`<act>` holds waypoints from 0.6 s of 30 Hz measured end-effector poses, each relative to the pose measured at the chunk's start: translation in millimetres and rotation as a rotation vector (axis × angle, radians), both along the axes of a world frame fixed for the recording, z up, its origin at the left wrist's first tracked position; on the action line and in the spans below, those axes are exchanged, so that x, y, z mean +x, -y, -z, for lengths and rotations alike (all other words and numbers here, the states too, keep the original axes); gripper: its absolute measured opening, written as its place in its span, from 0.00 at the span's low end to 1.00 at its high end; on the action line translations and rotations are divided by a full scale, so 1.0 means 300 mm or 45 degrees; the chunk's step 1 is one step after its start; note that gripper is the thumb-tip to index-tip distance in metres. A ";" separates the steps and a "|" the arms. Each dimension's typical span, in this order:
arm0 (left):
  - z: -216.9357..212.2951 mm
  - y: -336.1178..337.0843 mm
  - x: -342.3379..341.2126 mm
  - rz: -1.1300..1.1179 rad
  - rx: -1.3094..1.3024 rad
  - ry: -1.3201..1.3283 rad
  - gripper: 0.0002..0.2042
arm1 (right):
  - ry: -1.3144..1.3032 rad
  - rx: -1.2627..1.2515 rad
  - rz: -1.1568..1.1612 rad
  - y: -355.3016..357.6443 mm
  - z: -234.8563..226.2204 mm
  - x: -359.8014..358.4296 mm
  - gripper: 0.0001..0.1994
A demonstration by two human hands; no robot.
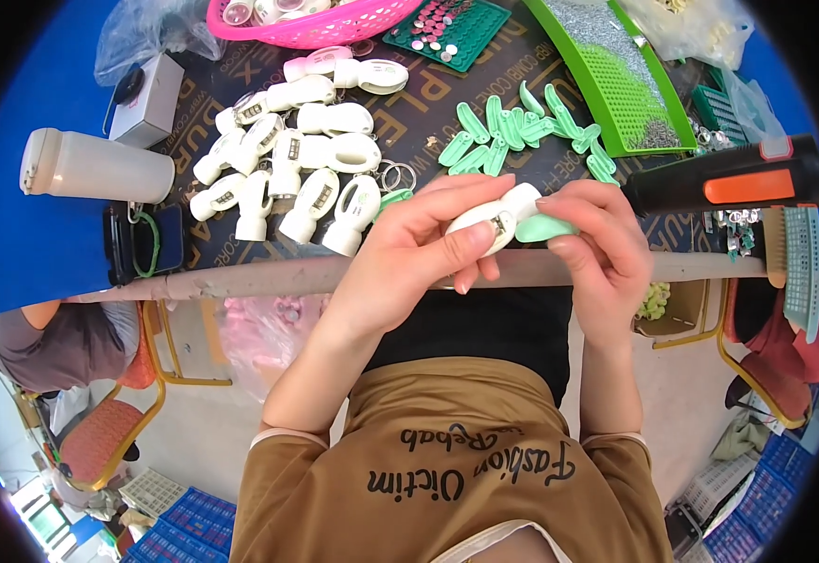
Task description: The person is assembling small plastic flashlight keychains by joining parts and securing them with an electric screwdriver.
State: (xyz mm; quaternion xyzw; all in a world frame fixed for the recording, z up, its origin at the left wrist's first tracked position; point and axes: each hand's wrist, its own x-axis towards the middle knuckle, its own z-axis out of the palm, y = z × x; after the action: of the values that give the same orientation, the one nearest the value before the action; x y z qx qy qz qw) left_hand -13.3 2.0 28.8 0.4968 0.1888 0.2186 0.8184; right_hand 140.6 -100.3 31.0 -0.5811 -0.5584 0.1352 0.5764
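My left hand (419, 235) is closed around a small white plastic casing (522, 199) with a round head and an oval body with a dark-marked window. Pinched between the thumb and fingers of my right hand (608, 239) is a mint-green oval plastic piece (546, 229). Its end lies close against the casing; whether they touch is hard to tell. Several similar white casings (336, 118) lie in a loose group to the left, with metal key rings (397, 175) beside them. More mint-green pieces (511, 129) are scattered beyond my hands.
A pink basket (325, 23) and green peg tray (447, 33) stand at the back. Right of them sits a bright green tray (616, 84) of small metal parts. A black-and-orange tool (738, 183) lies right; a white bottle (99, 164) and phone (158, 239) lie left.
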 end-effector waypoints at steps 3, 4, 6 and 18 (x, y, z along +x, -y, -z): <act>0.019 -0.018 -0.014 0.007 0.013 0.051 0.17 | 0.181 -0.070 0.035 0.004 -0.005 0.000 0.14; 0.018 -0.017 -0.015 0.004 0.012 0.051 0.17 | 0.181 -0.071 0.032 0.004 -0.009 0.001 0.14; 0.014 -0.016 -0.015 0.004 -0.188 0.071 0.16 | 0.294 -0.022 0.079 0.004 -0.018 0.003 0.12; -0.010 0.031 -0.004 -0.139 0.266 -0.029 0.20 | 0.465 0.320 0.025 -0.027 -0.027 -0.008 0.11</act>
State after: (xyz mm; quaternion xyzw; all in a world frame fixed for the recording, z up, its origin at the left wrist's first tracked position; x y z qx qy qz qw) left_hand -14.6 -7.2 31.9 0.5707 0.2012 0.2756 0.7469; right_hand 138.2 -92.1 39.2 -0.5248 -0.6604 -0.0486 0.5349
